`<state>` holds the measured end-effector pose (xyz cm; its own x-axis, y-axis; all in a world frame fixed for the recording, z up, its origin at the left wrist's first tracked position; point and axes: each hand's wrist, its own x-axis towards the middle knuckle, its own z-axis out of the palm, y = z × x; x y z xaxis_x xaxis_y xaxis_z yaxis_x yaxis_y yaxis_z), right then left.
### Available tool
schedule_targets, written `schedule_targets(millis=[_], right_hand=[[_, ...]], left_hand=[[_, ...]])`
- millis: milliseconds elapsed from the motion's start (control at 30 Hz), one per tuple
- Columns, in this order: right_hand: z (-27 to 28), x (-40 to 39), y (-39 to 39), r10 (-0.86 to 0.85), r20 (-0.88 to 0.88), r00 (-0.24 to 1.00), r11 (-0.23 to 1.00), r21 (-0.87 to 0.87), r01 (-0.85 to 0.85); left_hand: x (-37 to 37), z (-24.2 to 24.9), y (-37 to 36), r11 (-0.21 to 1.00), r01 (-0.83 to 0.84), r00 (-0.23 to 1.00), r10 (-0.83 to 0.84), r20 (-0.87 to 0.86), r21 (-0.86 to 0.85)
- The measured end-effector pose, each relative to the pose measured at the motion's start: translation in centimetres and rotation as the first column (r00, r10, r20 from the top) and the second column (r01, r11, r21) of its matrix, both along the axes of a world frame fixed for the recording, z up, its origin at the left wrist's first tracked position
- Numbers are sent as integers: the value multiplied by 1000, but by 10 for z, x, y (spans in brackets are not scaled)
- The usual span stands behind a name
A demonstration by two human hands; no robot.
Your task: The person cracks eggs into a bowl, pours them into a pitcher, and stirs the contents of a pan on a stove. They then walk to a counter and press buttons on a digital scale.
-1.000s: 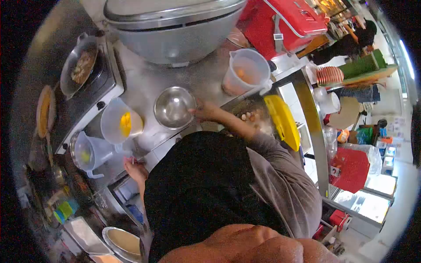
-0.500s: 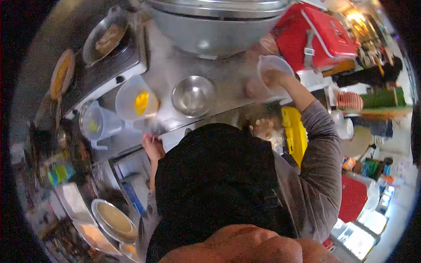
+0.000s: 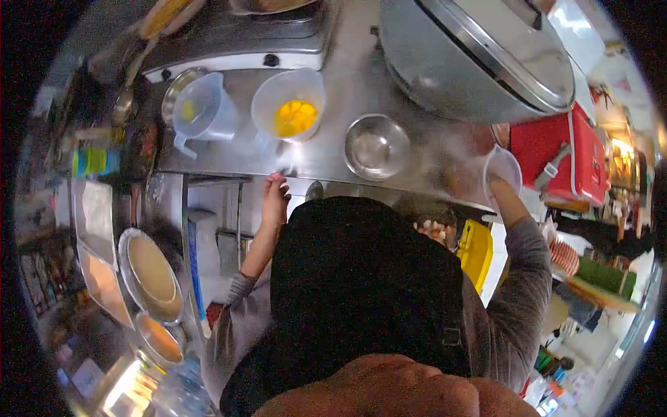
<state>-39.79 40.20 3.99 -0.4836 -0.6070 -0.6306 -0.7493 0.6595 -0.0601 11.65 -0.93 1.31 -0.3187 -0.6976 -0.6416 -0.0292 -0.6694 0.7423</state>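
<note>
My left hand is at the counter's front edge, fingers loosely bent and a little apart, with nothing visible in it. Just beyond it stands a translucent pitcher with several egg yolks in it. Another translucent pitcher stands to its left. A shiny steel bowl sits on the metal counter between my hands. At the right, my right hand reaches into a translucent container; its fingers are hidden there.
A large grey lidded pot stands behind the bowl, and a red cooler box at the right. The stove is at the back left. Below the counter are a yellow container and what look like eggshells.
The view has turned, so the counter items appear shifted right. My right hand is still in the translucent container. My left hand remains at the counter edge, with more of its forearm showing.
</note>
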Motion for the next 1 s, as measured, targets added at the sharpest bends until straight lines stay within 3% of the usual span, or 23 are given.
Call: schedule_targets(millis=[133,367,667,867,1000], right_hand=[[14,2,-6,-24,58,998,993,118,17],[29,1,-26,-49,175,983,962,274,0],[53,18,-31,-178,332,926,910,413,27],[76,35,-44,-215,404,889,939,337,75],[129,60,-56,-205,383,901,979,74,191]], left_hand=[[5,-12,1,999,43,993,-45,-113,-14],[-7,11,8,994,104,991,-107,-77,-33],[-11,3,15,980,194,978,-197,-69,-45],[-12,-4,15,956,278,955,-285,-77,-90],[-19,1,17,913,373,922,-384,-43,-166]])
